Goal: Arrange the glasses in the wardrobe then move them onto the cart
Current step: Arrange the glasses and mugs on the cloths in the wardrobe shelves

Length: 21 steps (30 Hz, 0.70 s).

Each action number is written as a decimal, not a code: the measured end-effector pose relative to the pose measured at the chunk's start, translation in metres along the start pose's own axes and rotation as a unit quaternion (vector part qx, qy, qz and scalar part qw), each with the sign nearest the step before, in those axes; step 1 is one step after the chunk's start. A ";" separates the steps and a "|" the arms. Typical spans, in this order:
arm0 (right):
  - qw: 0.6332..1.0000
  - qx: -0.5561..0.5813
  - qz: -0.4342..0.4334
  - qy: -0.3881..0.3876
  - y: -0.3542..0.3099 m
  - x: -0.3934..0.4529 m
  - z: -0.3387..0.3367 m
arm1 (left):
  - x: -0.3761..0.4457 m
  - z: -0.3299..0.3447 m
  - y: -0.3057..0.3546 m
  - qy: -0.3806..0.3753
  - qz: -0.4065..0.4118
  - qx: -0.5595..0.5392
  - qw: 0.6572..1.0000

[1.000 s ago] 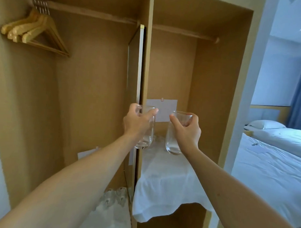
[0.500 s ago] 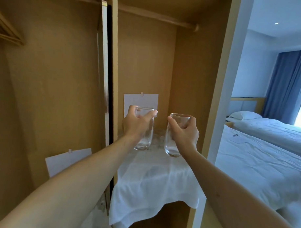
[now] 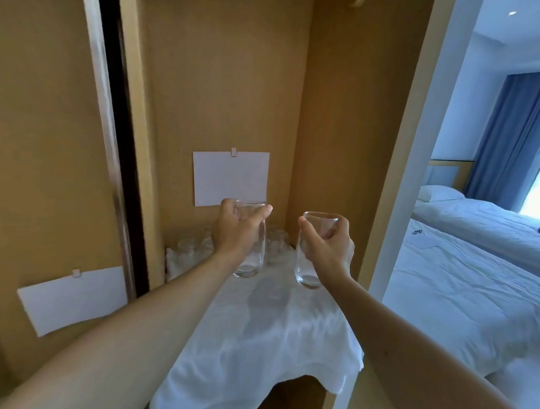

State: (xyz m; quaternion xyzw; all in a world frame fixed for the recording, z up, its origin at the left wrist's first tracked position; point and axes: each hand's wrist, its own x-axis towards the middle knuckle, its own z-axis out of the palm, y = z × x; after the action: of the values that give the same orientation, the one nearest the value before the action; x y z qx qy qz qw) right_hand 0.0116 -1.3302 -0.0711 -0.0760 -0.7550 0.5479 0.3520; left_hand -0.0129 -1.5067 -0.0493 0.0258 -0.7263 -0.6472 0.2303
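Glasses are being held upright at frame centre, above a white cloth (image 3: 258, 341) on the wardrobe shelf: the left hand (image 3: 234, 233) is gripping the left glass (image 3: 251, 258) near its rim, the right hand (image 3: 325, 252) is gripping the right glass (image 3: 309, 267) likewise. More glasses (image 3: 197, 247) are standing behind, blurred. Risks, likely: smooth glass slipping from these rim-high grips, knocking the back row, or tipping on wrinkled cloth

My shelf (image 3: 341, 393) sits inside the wardrobe, draped in a white cloth (image 3: 258, 341) — glasses (image 3: 200, 247) stand clustered at its back, against the wall.
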 end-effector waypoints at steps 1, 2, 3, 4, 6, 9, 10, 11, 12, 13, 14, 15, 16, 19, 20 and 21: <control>1.000 -0.002 0.004 -0.001 0.006 0.007 0.003 | 0.006 0.006 -0.005 0.001 -0.005 0.000 1.000; 1.000 -0.004 0.010 -0.001 0.012 0.012 0.007 | 0.011 0.011 -0.011 0.003 -0.009 0.000 1.000; 1.000 -0.007 0.014 -0.001 0.018 0.017 0.010 | 0.016 0.016 -0.016 0.006 -0.012 0.002 1.000; 1.000 -0.011 0.018 -0.001 0.024 0.021 0.013 | 0.019 0.021 -0.021 0.008 -0.015 0.001 1.000; 1.000 -0.018 0.024 -0.004 0.035 0.029 0.016 | 0.024 0.029 -0.031 0.008 -0.020 -0.004 1.000; 0.999 -0.018 0.035 -0.009 0.050 0.041 0.022 | 0.027 0.040 -0.044 0.016 -0.021 0.007 1.000; 0.999 -0.020 0.038 -0.011 0.055 0.045 0.024 | 0.027 0.043 -0.047 0.021 -0.018 0.014 1.000; 0.999 -0.022 0.041 -0.013 0.061 0.048 0.025 | 0.029 0.047 -0.051 0.024 -0.016 0.021 0.999; 0.999 -0.022 0.044 -0.017 0.066 0.051 0.027 | 0.030 0.050 -0.056 0.025 -0.018 0.026 0.999; 0.998 -0.021 0.049 -0.022 0.071 0.054 0.028 | 0.032 0.053 -0.060 0.024 -0.023 0.031 0.999; 0.998 -0.021 0.052 -0.029 0.077 0.057 0.030 | 0.034 0.057 -0.065 0.021 -0.031 0.034 0.999; 0.998 -0.019 0.055 -0.037 0.082 0.059 0.031 | 0.036 0.061 -0.070 0.016 -0.037 0.038 0.998; 0.997 -0.019 0.056 -0.046 0.087 0.062 0.033 | 0.037 0.065 -0.075 0.011 -0.041 0.045 0.998; 0.995 -0.016 0.061 -0.073 0.106 0.075 0.040 | 0.042 0.079 -0.087 0.016 -0.047 0.072 0.996; 0.994 -0.015 0.061 -0.085 0.112 0.079 0.043 | 0.044 0.083 -0.090 0.021 -0.051 0.075 0.996; 0.993 -0.014 0.060 -0.099 0.119 0.084 0.045 | 0.045 0.088 -0.094 0.027 -0.056 0.074 0.995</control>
State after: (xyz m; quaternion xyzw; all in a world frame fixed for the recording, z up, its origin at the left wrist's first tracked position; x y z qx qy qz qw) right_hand -0.1108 -1.2772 -0.1447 -0.0715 -0.7876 0.5624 0.2414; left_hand -0.1099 -1.4557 -0.1297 0.1008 -0.7632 -0.6023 0.2113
